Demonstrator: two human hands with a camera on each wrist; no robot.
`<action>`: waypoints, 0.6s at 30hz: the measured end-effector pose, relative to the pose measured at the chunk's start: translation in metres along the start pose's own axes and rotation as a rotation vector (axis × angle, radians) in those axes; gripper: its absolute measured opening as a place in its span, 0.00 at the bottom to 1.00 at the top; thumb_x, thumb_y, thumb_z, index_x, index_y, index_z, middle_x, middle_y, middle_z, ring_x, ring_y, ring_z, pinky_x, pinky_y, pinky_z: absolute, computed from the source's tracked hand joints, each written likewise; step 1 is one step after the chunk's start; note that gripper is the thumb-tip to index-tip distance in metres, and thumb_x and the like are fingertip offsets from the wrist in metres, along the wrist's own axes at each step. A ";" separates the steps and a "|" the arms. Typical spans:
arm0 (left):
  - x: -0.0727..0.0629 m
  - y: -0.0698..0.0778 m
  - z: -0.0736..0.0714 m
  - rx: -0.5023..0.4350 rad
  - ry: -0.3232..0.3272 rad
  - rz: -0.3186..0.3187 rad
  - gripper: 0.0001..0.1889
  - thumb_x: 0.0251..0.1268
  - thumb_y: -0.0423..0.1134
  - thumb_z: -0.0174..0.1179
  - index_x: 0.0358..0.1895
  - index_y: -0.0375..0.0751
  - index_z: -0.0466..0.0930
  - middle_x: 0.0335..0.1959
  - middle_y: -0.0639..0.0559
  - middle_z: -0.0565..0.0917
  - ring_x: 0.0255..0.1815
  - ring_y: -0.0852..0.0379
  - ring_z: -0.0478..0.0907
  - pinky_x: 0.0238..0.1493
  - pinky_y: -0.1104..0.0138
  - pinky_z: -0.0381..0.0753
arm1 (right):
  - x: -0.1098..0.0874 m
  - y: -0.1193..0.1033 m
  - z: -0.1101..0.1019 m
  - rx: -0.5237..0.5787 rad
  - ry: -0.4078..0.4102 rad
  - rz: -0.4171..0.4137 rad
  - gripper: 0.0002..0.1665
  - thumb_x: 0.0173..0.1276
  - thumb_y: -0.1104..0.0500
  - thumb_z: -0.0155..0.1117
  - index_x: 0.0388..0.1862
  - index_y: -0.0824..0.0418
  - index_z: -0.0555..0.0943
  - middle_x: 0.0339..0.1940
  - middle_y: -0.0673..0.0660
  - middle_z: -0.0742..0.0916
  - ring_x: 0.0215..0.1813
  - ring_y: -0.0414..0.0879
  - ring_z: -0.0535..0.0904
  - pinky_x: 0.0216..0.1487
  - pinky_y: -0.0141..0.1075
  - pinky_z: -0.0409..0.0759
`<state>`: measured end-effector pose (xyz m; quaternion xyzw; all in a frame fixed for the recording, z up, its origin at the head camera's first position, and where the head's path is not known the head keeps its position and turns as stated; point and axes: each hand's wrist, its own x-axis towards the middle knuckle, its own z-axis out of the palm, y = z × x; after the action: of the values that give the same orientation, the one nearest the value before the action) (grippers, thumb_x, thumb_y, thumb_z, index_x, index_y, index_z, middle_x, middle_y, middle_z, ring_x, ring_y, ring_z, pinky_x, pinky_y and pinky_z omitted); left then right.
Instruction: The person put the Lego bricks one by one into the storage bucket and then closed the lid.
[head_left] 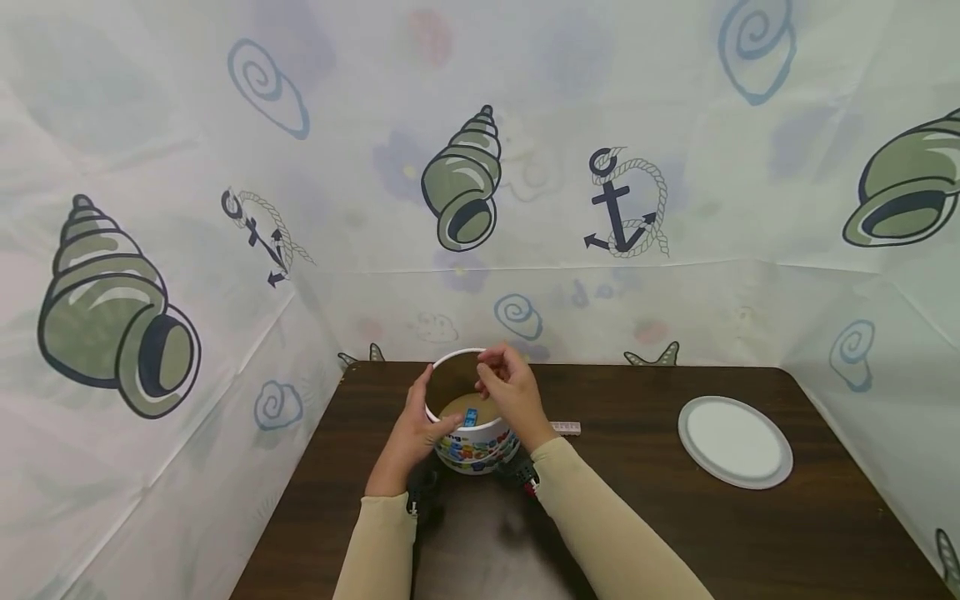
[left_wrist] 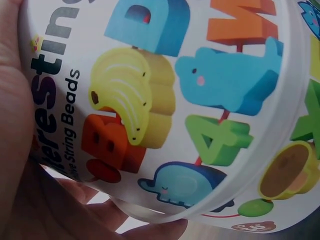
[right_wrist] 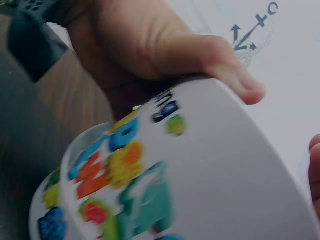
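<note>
A round white tub, printed with colourful shapes and the words "String Beads", stands on the table. My left hand grips its left side, thumb on the near rim; in the left wrist view the fingers curl under the tub's printed wall. Inside the tub lies a small blue piece. Above the tub's right rim is my right hand, its fingers bent loosely over the opening. In the right wrist view the thumb reaches past the rim with nothing seen at its tip.
A white round lid lies to the right on the dark wooden table. A small pale pink strip lies just behind the right wrist, partly hidden. A patterned sheet hangs behind the table and at its sides.
</note>
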<state>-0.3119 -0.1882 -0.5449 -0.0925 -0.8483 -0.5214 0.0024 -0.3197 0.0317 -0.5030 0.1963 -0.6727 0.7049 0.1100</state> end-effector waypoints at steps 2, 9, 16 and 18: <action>-0.001 0.001 0.001 0.004 0.003 -0.003 0.59 0.68 0.52 0.77 0.91 0.55 0.42 0.87 0.36 0.55 0.78 0.25 0.68 0.77 0.31 0.68 | -0.008 0.001 -0.003 0.028 0.000 -0.033 0.12 0.84 0.61 0.63 0.60 0.65 0.77 0.44 0.68 0.83 0.43 0.65 0.85 0.44 0.45 0.90; -0.003 0.001 0.004 0.005 0.015 -0.003 0.59 0.67 0.52 0.77 0.91 0.55 0.43 0.87 0.36 0.56 0.78 0.25 0.68 0.77 0.30 0.68 | -0.039 0.006 -0.023 0.096 -0.001 -0.031 0.14 0.84 0.62 0.63 0.61 0.68 0.75 0.51 0.69 0.83 0.54 0.69 0.85 0.56 0.37 0.89; 0.000 -0.003 0.002 -0.033 0.020 0.015 0.59 0.68 0.45 0.78 0.91 0.56 0.43 0.88 0.36 0.53 0.80 0.25 0.65 0.78 0.30 0.66 | -0.066 0.013 -0.059 0.109 0.037 0.032 0.19 0.83 0.59 0.65 0.60 0.73 0.75 0.53 0.73 0.83 0.55 0.65 0.85 0.51 0.33 0.85; 0.001 -0.003 0.000 -0.035 0.020 0.022 0.59 0.68 0.46 0.78 0.92 0.55 0.43 0.88 0.37 0.53 0.80 0.25 0.64 0.78 0.30 0.66 | -0.073 0.017 -0.072 0.092 0.070 0.054 0.18 0.83 0.59 0.65 0.59 0.72 0.76 0.50 0.74 0.82 0.51 0.61 0.85 0.47 0.31 0.84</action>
<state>-0.3130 -0.1891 -0.5479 -0.0965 -0.8380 -0.5369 0.0150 -0.2703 0.1100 -0.5507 0.1581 -0.6403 0.7442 0.1055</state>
